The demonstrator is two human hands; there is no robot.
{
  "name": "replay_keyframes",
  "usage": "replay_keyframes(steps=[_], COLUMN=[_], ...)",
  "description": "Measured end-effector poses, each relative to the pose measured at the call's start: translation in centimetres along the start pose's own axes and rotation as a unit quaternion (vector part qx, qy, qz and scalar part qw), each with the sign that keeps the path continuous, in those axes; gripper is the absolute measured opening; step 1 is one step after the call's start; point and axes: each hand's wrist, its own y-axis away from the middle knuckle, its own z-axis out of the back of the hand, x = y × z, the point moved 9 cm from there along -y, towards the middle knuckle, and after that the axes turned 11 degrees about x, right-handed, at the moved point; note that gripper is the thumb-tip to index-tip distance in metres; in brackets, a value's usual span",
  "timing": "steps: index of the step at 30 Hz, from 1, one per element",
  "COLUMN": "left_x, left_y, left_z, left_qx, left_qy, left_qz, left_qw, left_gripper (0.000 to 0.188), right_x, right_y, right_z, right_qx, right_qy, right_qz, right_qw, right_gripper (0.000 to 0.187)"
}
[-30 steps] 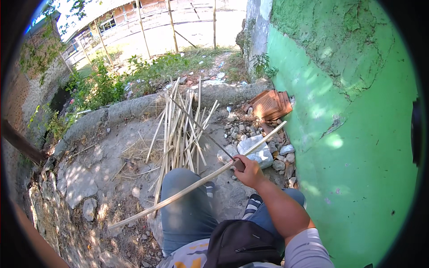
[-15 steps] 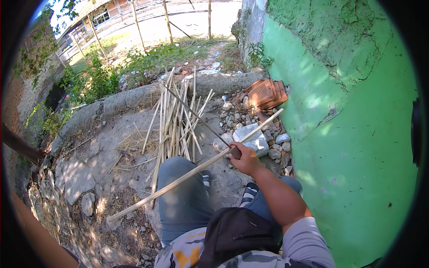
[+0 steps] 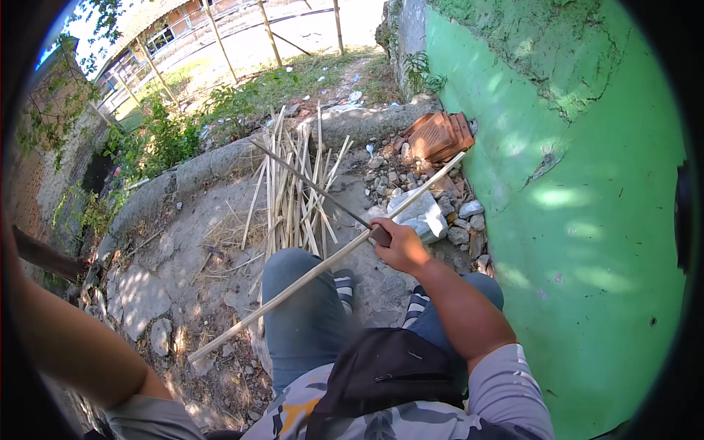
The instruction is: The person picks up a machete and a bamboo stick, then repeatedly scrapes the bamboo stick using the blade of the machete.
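Note:
My right hand (image 3: 402,248) is closed around the brown handle of a long-bladed knife (image 3: 315,187), whose thin dark blade reaches up and to the left. The same hand also grips a long pale wooden strip (image 3: 293,289), which slants across my left knee from lower left to upper right. Only my left arm (image 3: 81,345) shows, raised along the left rim; its hand is out of the picture. Past my knees, a loose heap of similar pale strips (image 3: 290,198) lies on the ground, some ends resting over a low curb.
A green wall (image 3: 587,257) with peeling plaster rises on the right. Stacked orange roof tiles (image 3: 440,137), rubble and a pale stone block (image 3: 418,216) lie along its base. The low concrete curb (image 3: 213,163) crosses beyond the heap. A dark post (image 3: 48,253) leans at left.
My left arm has risen and come farther into view at the left. The right hand still holds the knife and strip, and the view has shifted slightly.

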Motion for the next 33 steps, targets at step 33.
replay_keyframes(steps=[33], left_x=[12.3], left_y=[28.3], left_z=[-24.5], left_qx=[0.163], left_qy=[-0.169], left_qz=[0.495], left_qw=[0.837], left_gripper=[0.030], right_x=[1.4], right_y=[0.8], right_z=[5.0], right_qx=[-0.002], right_qy=[0.257], right_qz=[-0.035], right_qw=[0.966], right_gripper=[0.022])
